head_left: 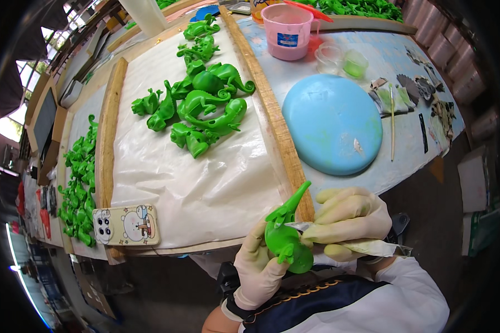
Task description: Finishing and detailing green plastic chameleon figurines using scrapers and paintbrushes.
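Note:
In my left hand (259, 269) is a glossy green plastic chameleon figure part (281, 240), its long pointed end up and its rounded end down. The fingers wrap round its lower left side. My right hand (353, 219) is closed around a slim, pale tool (380, 247). Its pointed greyish tip meets or nearly meets the figure's right side; whether they touch I cannot tell. The tool's far end sticks out below the palm, and its middle is hidden by fingers. Both hands wear thin whitish gloves, with greenish stains on the right one.
A pile of green chameleon parts (205, 105) lies on a white-sheeted board (189, 188) with raised wooden edges. More parts (79, 183) fill the left tray. A phone (126, 225) rests at the near left. Rightward are a blue disc (333, 125), pink cup (287, 33), brush (393, 122) and rags (422, 89).

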A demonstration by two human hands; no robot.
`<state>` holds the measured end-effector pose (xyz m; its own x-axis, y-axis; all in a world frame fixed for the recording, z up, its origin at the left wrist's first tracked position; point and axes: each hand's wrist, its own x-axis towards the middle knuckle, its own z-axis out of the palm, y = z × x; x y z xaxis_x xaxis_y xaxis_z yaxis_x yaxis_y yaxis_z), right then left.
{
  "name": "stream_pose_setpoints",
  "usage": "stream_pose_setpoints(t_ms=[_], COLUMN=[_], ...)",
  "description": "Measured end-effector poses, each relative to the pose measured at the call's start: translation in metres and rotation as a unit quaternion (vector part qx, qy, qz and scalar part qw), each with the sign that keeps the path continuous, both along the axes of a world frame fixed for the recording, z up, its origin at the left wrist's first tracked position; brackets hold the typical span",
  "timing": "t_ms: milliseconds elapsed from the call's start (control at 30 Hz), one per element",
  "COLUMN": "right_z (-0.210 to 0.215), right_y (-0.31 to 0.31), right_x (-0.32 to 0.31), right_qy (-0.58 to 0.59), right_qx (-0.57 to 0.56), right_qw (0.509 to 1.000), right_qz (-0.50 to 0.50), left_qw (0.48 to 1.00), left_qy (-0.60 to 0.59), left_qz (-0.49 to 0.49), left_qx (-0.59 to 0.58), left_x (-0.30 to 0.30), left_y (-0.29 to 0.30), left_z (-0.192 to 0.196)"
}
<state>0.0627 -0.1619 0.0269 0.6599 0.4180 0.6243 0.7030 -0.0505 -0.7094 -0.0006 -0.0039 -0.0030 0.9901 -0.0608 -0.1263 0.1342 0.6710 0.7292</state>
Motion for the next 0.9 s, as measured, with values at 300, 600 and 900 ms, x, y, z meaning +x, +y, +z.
stream_pose_setpoints(t_ms=[300,600,900], right_z=[-0.004,-0.007,-0.001], right_y=[0.005,0.007,0.002], right_x=[0.004,0.004,0.009], right_qy=[0.042,0.121,0.083], right_qx=[0.045,0.116,0.168], right_qw=[0.998,0.985,0.981], right_qz=[0.033,0.034,0.047], left_qw=[0.996,0.995,0.983], left_qy=[-0.044,-0.034,-0.064], left_qz=[0.061,0.074,0.068], left_qx=[0.056,0.060,0.161], left_x=[-0.002,0.000,0.004], left_y=[0.000,-0.003,0.002], left_z=[-0.011,-0.008,0.000])
